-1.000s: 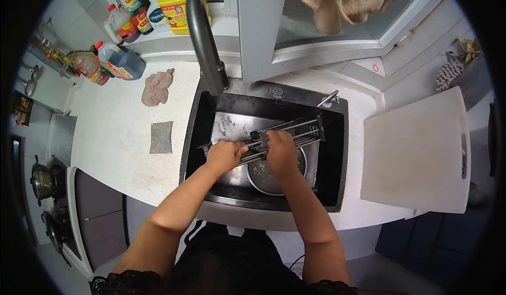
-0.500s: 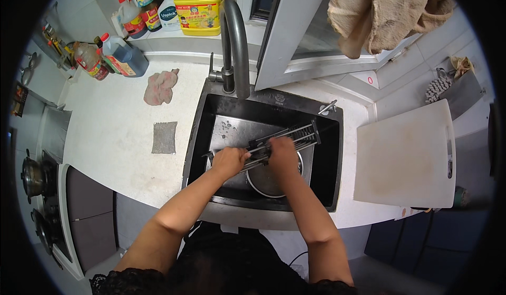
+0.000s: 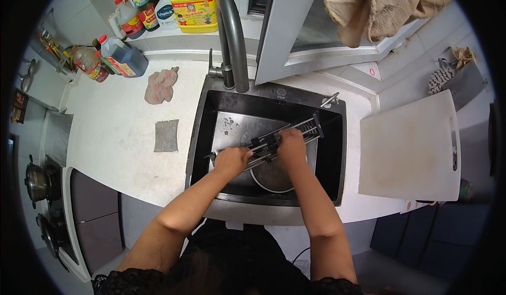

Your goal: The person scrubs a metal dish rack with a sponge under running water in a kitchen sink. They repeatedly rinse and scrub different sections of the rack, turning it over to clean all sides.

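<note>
A long rack [image 3: 263, 150] of metal rods with black end pieces lies slantwise over the black sink [image 3: 332, 160], its right end farther from me. My left hand [image 3: 232, 160] is closed around its near left part. Farther along, my right hand [image 3: 291, 145] is closed on the rack's right half; whether a small cloth or pad is under those fingers cannot be seen. Below the rack, a round pan or bowl with a pale rim [image 3: 271, 174] rests in the sink, partly covered by the rack and my right forearm. Water drops dot the sink's bottom.
Over the sink's back edge rises a tall dark faucet [image 3: 234, 47]. A pinkish rag [image 3: 161, 85] and a grey scouring pad [image 3: 166, 136] lie on the left counter. A white cutting board [image 3: 408, 145] is at the right, and a beige towel [image 3: 387, 10] hangs above.
My right hand has shifted slightly right and away from me along the rack, its fingers now less blurred. The left hand keeps its hold. The whole view has shifted a little.
</note>
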Demonstrator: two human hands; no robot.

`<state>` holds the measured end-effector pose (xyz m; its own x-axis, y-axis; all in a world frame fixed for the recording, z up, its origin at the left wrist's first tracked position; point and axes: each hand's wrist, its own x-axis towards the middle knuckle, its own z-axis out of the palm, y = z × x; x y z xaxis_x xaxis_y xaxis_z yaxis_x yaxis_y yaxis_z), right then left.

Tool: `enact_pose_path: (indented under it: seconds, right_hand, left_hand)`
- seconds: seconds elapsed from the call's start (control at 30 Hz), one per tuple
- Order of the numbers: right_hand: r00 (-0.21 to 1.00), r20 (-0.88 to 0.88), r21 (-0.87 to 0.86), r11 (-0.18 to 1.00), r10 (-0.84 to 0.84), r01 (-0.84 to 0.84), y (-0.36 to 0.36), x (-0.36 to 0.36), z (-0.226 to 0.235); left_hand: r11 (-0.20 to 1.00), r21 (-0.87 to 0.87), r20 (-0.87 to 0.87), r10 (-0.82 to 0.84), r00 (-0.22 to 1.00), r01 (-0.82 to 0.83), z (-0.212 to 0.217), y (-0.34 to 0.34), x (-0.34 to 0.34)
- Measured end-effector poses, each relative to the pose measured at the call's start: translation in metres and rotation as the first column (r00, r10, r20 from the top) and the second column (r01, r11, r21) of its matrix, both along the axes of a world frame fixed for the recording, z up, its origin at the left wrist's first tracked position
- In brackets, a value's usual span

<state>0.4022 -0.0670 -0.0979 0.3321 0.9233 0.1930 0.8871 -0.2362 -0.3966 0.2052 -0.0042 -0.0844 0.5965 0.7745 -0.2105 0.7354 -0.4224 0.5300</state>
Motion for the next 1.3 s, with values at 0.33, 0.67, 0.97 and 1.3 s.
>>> enact_pose_path:
  seconds: [0.33, 0.67, 0.97, 1.3]
  right_hand:
    - [0.970, -0.146, -0.397, 0.910, -0.196, 0.124, -0.057, 0.028, -0.037]
    - [0.895, -0.441, -0.610, 0.709, 0.065, -0.352, -0.074, 0.018, -0.149]
    - [0.965, -0.226, 0.234, 0.969, 0.137, -0.083, -0.040, -0.017, 0.036]
    - [0.988, -0.048, 0.109, 0.984, 0.150, -0.144, -0.033, -0.014, 0.006]
  left_hand:
    - [0.990, -0.069, -0.009, 0.126, 0.992, -0.127, -0.002, 0.022, -0.027]
    - [0.991, -0.045, -0.013, 0.128, 0.992, -0.129, -0.002, 0.015, -0.024]
    - [0.998, 0.053, -0.081, 0.032, 0.996, -0.027, 0.026, -0.006, 0.006]
    - [0.998, 0.003, -0.106, 0.068, 0.992, -0.068, 0.026, -0.014, 0.003]
